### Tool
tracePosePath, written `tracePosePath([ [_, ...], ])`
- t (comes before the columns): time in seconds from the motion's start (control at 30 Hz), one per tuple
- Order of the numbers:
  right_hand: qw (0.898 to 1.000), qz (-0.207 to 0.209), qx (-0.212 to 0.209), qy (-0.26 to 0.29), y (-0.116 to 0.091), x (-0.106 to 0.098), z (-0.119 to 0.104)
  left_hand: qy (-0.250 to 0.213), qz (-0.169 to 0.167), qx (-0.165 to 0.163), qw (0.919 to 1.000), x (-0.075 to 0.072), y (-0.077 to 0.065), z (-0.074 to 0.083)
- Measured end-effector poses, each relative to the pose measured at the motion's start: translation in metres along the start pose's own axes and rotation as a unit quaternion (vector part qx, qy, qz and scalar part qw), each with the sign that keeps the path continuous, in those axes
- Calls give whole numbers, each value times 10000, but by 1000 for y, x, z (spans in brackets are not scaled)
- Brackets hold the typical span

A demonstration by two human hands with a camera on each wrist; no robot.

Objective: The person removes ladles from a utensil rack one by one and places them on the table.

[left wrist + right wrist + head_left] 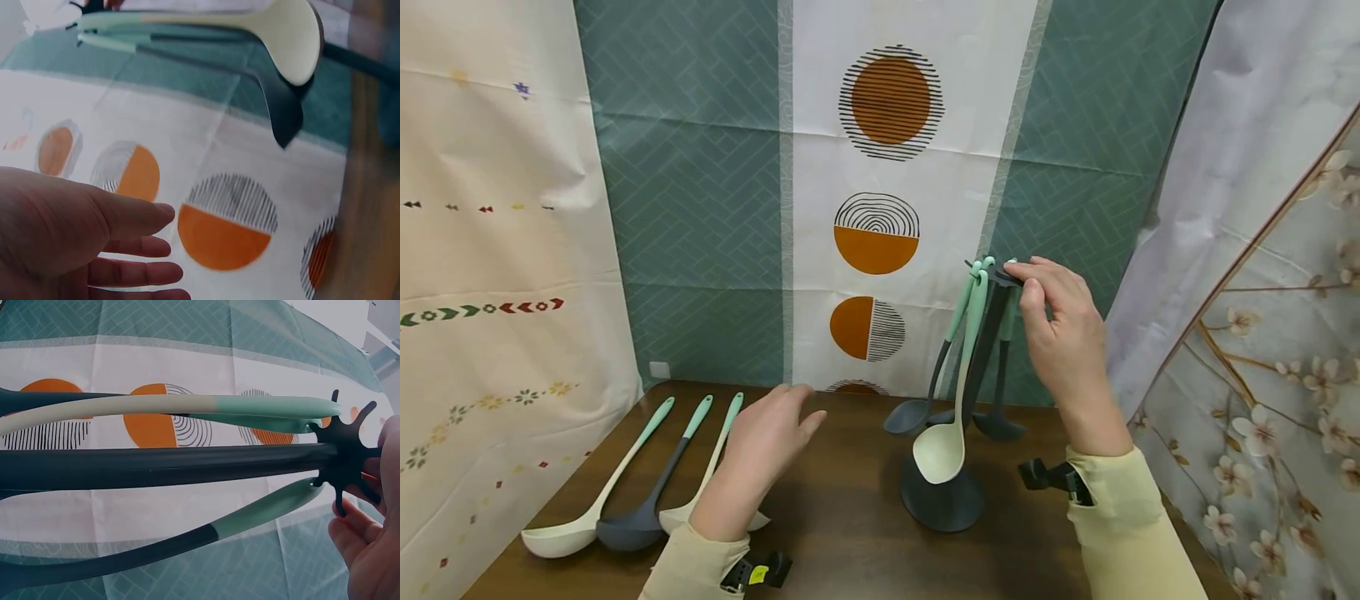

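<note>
My right hand [1063, 321] grips the hooked top of a dark utensil stand [347, 453], its fingers around the hooks. A cream ladle [942, 450] with a mint handle hangs at the front of the stand. Dark-headed utensils with mint handles hang around it, including a dark ladle [906, 415] at the left and another dark utensil [1000, 425] at the right. My left hand [771, 433] hovers over the table, fingers loosely extended, holding nothing. Beneath it lies a cream utensil [718, 454], partly hidden by my wrist.
Left of that utensil, a dark ladle [632, 529] and a cream ladle [561, 537] lie side by side on the brown table [842, 500]. The stand's round base [943, 508] rests right of centre. Patterned cloths hang behind and on both sides.
</note>
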State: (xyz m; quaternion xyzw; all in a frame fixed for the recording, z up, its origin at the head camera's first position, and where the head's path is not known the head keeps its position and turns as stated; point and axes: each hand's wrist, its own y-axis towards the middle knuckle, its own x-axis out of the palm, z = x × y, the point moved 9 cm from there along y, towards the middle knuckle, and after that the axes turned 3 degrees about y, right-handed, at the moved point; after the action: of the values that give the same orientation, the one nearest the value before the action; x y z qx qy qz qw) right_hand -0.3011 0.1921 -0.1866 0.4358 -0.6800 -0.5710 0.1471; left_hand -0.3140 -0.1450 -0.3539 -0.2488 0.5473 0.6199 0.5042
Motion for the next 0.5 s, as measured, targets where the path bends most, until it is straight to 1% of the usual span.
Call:
tracePosePath([
  [0.17,10000,31,-16,23,-2,1,0,-393,212,245,9987,-2,0,26],
  [0.33,10000,68,1,37,-3,1,3,-761,391,509,9950,-4,4,53],
  [0.5,9999,127,-3,4,-1,1,5,-980,486,612,9921,-4,9,75],
])
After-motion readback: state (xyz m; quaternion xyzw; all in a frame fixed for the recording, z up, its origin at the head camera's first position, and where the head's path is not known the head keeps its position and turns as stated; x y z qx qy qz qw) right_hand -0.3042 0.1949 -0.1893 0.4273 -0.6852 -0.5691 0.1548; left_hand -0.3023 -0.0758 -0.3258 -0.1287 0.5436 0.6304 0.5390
